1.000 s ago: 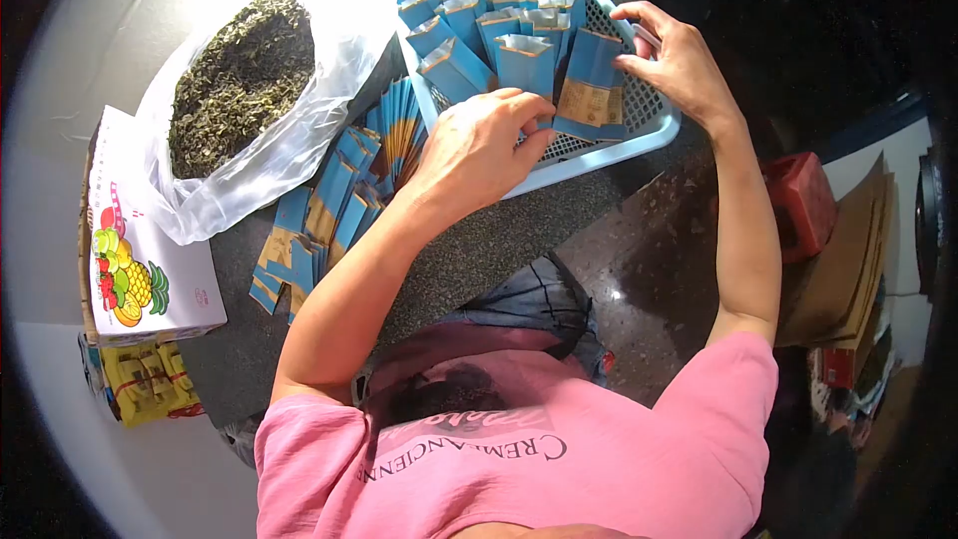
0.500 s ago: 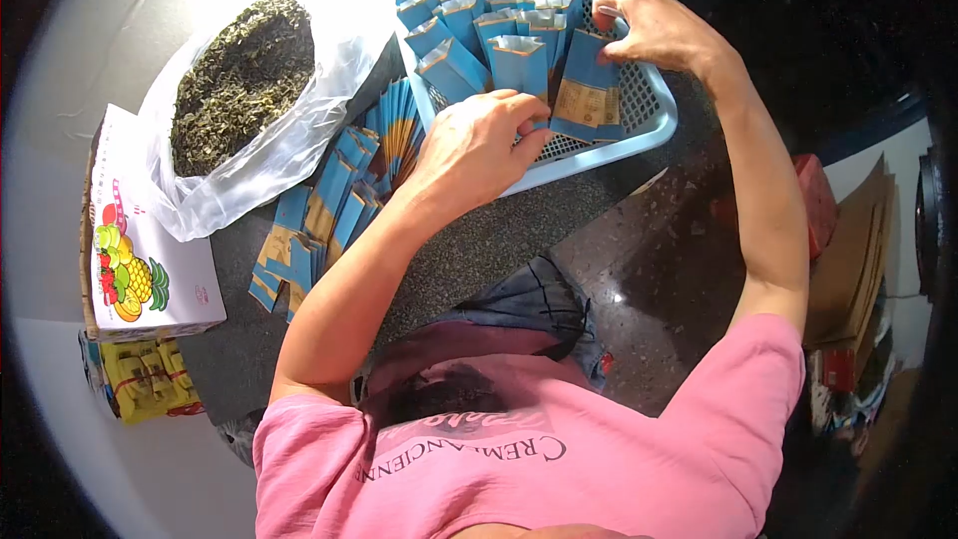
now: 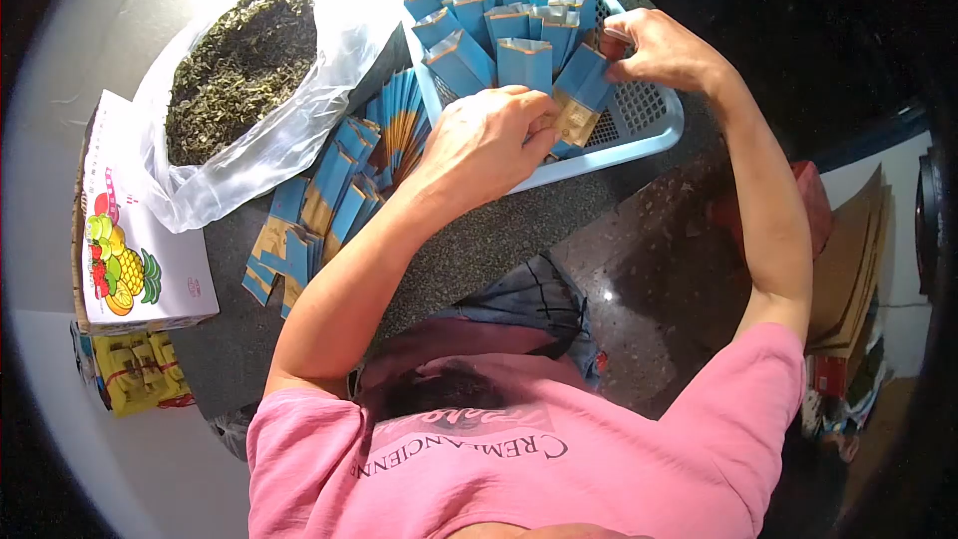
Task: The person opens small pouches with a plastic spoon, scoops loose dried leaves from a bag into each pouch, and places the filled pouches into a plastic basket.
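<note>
A light blue plastic basket [image 3: 611,153] holds several rows of blue paper packets [image 3: 524,67], standing with their pale top ends up. Near the basket's front right lies a blue and tan packet [image 3: 585,90], tilted with its upper end to the right. My right hand [image 3: 667,52] is curled at that packet's upper right edge, thumb and fingers closed on it. At its lower left edge, my left hand [image 3: 491,136] has its thumb and fingers pinched together. The left fingertips partly cover the packet's side.
A clear plastic bag [image 3: 344,80] of dried leaves [image 3: 239,70] stands left of the basket. Flat packets [image 3: 324,190] lie fanned on the dark speckled table [image 3: 464,250]. A fruit-printed box [image 3: 150,240] sits at the far left, and cardboard sheets [image 3: 848,269] lean at the right.
The blue and tan packet has gone from nearly upright to tilted, its top leaning right. Both hands have shifted slightly with it, and the whole view has moved a little.
</note>
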A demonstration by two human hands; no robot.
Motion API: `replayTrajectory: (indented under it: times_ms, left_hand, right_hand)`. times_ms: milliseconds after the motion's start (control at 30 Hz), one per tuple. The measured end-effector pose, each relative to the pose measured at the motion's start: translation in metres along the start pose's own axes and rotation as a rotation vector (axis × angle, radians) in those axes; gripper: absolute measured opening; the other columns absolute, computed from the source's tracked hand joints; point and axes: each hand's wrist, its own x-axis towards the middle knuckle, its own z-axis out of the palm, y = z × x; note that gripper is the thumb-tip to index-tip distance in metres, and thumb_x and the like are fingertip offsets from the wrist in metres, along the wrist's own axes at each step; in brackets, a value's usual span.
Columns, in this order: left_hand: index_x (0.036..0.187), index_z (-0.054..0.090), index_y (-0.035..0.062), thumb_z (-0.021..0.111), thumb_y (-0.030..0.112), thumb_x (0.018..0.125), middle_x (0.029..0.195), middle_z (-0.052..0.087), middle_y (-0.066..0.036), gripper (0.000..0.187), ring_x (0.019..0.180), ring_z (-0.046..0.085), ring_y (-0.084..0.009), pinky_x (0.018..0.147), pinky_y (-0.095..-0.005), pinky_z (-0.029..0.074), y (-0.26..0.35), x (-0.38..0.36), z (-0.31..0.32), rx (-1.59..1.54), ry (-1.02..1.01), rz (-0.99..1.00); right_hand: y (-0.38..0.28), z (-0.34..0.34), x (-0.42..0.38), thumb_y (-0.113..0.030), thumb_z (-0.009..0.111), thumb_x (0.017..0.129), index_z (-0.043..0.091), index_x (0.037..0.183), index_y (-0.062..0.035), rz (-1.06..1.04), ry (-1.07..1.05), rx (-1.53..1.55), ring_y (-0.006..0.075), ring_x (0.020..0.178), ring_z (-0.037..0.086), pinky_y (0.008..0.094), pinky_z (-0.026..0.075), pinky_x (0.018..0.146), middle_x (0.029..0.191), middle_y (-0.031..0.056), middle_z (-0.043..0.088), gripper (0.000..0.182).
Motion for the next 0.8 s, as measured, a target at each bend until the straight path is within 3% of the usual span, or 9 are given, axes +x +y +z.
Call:
replayTrajectory:
  times_ms: [167, 233, 367, 567, 633, 800]
  left_hand:
    - [0.097, 0.068, 0.0047, 0.064, 0.023, 0.086, 0.089, 0.067, -0.011, 0.022, 0.085, 0.066, -0.0306, 0.077, -0.0406, 0.053, 0.002, -0.001, -0.002, 0.006, -0.006, -0.018]
    - [0.097, 0.068, 0.0049, 0.064, 0.023, 0.086, 0.089, 0.067, -0.011, 0.022, 0.086, 0.066, -0.0306, 0.077, -0.0406, 0.053, 0.001, 0.000, -0.001, 0.012, -0.014, -0.015]
    - [0.098, 0.068, 0.0050, 0.065, 0.024, 0.085, 0.090, 0.067, -0.011, 0.023, 0.087, 0.066, -0.0307, 0.078, -0.0408, 0.053, 0.000, 0.000, 0.000, 0.024, -0.003, -0.016]
    - [0.101, 0.069, 0.0056, 0.066, 0.022, 0.085, 0.094, 0.069, -0.011, 0.023, 0.089, 0.067, -0.0294, 0.078, -0.0383, 0.053, -0.003, -0.001, 0.001, 0.024, -0.004, -0.025]
    - [0.101, 0.069, 0.0057, 0.066, 0.022, 0.085, 0.094, 0.069, -0.011, 0.023, 0.089, 0.067, -0.0291, 0.078, -0.0383, 0.053, -0.003, -0.002, 0.002, 0.043, 0.012, -0.015]
    - [0.101, 0.069, 0.0052, 0.066, 0.024, 0.086, 0.093, 0.069, -0.011, 0.024, 0.088, 0.067, -0.0288, 0.078, -0.0386, 0.053, -0.003, -0.002, 0.002, 0.038, 0.008, -0.016]
  right_hand:
    - [-0.003, 0.012, 0.006, -0.016, 0.075, 0.071, 0.066, 0.100, -0.0008, 0.027, 0.069, -0.092, 0.0285, 0.092, 0.067, 0.0423, 0.051, 0.095, 0.096, 0.0133, 0.070, 0.035]
    - [-0.003, 0.016, 0.008, -0.017, 0.077, 0.071, 0.066, 0.097, 0.0005, -0.012, 0.074, -0.119, 0.0313, 0.092, 0.067, 0.0399, 0.052, 0.083, 0.096, 0.0175, 0.070, 0.033]
    - [-0.008, 0.015, 0.005, -0.016, 0.077, 0.071, 0.066, 0.096, 0.0006, 0.021, 0.080, -0.109, 0.0321, 0.092, 0.067, 0.0403, 0.051, 0.081, 0.095, 0.0169, 0.070, 0.032]
    - [-0.012, 0.020, -0.005, -0.007, 0.073, 0.069, 0.067, 0.090, 0.0010, 0.046, 0.104, 0.138, 0.0249, 0.083, 0.067, 0.0372, 0.051, 0.080, 0.089, 0.0161, 0.070, 0.024]
    - [-0.007, 0.027, -0.005, -0.003, 0.067, 0.073, 0.065, 0.091, 0.0013, -0.036, 0.107, 0.234, 0.0171, 0.081, 0.064, 0.0359, 0.052, 0.080, 0.086, 0.0116, 0.067, 0.019]
    - [-0.017, 0.015, -0.008, 0.001, 0.064, 0.076, 0.066, 0.088, 0.0015, -0.171, 0.249, 0.080, 0.0158, 0.080, 0.065, 0.0320, 0.053, 0.077, 0.084, 0.0123, 0.067, 0.013]
